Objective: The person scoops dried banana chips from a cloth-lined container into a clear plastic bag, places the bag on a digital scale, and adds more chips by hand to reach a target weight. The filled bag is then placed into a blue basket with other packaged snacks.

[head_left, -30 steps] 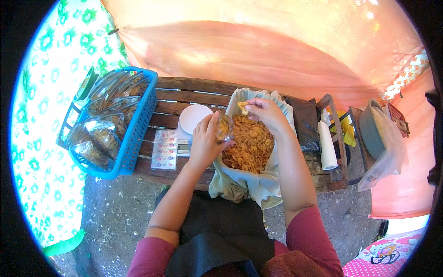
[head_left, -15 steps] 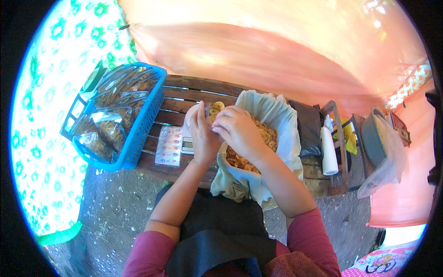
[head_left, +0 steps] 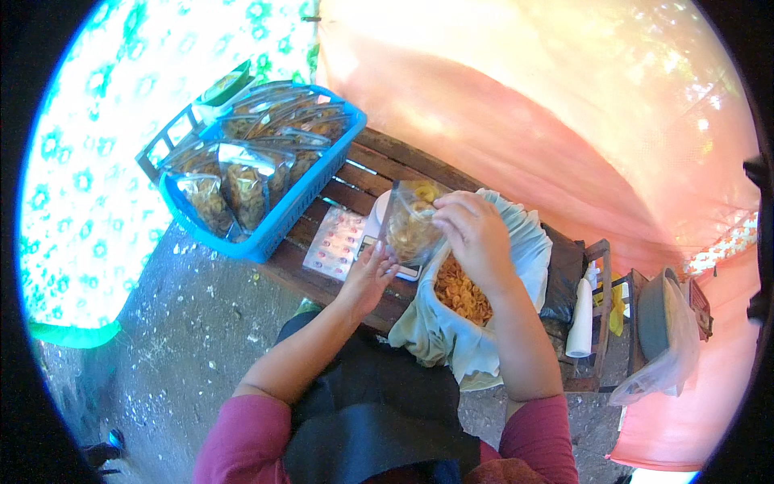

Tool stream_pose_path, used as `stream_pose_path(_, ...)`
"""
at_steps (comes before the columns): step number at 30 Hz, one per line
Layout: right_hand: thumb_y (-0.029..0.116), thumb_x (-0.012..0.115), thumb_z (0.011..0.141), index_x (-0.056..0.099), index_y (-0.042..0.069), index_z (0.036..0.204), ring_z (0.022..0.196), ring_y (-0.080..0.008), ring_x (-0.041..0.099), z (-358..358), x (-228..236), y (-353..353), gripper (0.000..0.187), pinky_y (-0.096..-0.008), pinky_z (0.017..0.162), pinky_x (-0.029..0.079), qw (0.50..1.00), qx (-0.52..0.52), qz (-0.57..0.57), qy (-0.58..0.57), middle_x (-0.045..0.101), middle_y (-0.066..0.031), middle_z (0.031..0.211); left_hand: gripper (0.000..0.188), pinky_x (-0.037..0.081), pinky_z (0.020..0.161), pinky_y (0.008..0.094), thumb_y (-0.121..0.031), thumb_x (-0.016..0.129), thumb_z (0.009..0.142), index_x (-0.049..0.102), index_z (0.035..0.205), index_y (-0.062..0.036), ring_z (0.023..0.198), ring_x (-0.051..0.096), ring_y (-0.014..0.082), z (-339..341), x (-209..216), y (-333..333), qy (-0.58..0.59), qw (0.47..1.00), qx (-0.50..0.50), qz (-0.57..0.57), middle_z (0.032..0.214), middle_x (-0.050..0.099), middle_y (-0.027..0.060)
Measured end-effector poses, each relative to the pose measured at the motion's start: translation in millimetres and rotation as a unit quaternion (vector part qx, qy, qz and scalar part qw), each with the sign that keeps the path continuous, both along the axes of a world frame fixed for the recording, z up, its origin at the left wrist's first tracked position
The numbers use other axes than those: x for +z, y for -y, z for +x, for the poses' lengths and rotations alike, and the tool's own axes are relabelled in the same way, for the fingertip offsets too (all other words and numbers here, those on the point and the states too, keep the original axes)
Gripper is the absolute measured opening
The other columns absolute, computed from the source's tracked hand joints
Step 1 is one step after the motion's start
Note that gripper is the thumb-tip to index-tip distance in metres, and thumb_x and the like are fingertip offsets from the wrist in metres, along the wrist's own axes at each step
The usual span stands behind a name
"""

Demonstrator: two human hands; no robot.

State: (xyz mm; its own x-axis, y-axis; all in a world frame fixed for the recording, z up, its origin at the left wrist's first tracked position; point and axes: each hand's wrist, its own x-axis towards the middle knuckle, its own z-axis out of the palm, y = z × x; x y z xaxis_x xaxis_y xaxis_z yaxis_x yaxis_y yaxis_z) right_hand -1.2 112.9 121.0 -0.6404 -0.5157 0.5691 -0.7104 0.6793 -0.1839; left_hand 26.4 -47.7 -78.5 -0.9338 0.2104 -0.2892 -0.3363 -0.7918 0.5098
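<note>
A clear plastic bag of yellowish chips [head_left: 411, 226] hangs tilted over the white kitchen scale [head_left: 409, 271]. My right hand [head_left: 477, 234] pinches the bag's right edge between thumb and fingers. At its lower left corner is my left hand [head_left: 372, 276], palm turned up and fingers apart; whether it bears any of the bag's weight I cannot tell. Beside the scale lies a sheet of printed stickers [head_left: 335, 242]. Below my right hand, loose brown-yellow chips [head_left: 462, 295] fill a tub lined with pale cloth [head_left: 528, 270].
A blue basket [head_left: 310, 189] packed with filled bags stands at the left of the slatted wooden bench [head_left: 379, 169]. Right of the tub are a black plastic bag [head_left: 562, 278], a white roll [head_left: 580, 319] and a grey basin [head_left: 655, 315]. Fabric sheets hang behind.
The view has turned, so the bench shows tilted. My left hand has come down off the bag's upper part and its fingers have spread; the bag now shows in full.
</note>
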Motion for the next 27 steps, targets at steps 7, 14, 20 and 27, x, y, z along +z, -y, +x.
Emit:
stream_pose_path(7,0.003,0.072,0.079,0.063,0.004,0.085,0.105,-0.0273,0.063,9.3,3.3,2.4,0.012,-0.0361,0.087,0.05,0.997,0.006,-0.039,0.067,0.067,-0.0081,0.107,0.053,0.04,0.106,0.0447,-0.045,0.057,0.096,0.042,0.131,-0.008,0.121,0.049,0.0259,0.5,0.6,0.2,0.049,0.993,-0.029,0.104,0.13,0.049,0.0095)
stream_pose_path(14,0.012,0.076,0.078,0.063,0.004,0.087,0.103,-0.0272,0.063,11.0,2.0,-7.4,0.018,-0.0384,0.088,0.049,0.985,-0.009,-0.109,0.132,0.067,-0.0097,0.107,0.043,0.043,0.103,0.0426,-0.039,0.055,0.099,0.045,0.13,-0.0115,0.115,0.054,0.021,-0.4,13.1,8.3,0.009,0.991,-0.037,0.132,0.121,0.057,0.0053)
stream_pose_path(20,0.012,0.076,0.081,0.065,0.003,0.094,0.096,-0.0226,0.064,4.8,16.4,-16.5,0.02,-0.0356,0.084,0.05,0.96,-0.078,-0.184,0.194,0.068,-0.0086,0.096,0.042,0.046,0.097,0.0413,-0.039,0.051,0.101,0.046,0.131,-0.0092,0.107,0.059,0.022,-5.0,-1.1,14.2,-0.059,0.986,-0.081,0.135,0.115,0.059,0.0048)
stream_pose_path(27,0.013,0.074,0.081,0.062,0.003,0.084,0.102,-0.0197,0.064,-3.8,36.7,-6.8,0.017,-0.0342,0.086,0.049,0.969,-0.015,-0.012,0.248,0.069,-0.0105,0.106,0.069,0.042,0.103,0.0382,-0.025,0.08,0.08,0.042,0.133,-0.0027,0.113,0.056,0.0225,-0.9,15.8,14.8,-0.207,0.876,0.116,-0.42,0.124,0.054,0.0068)
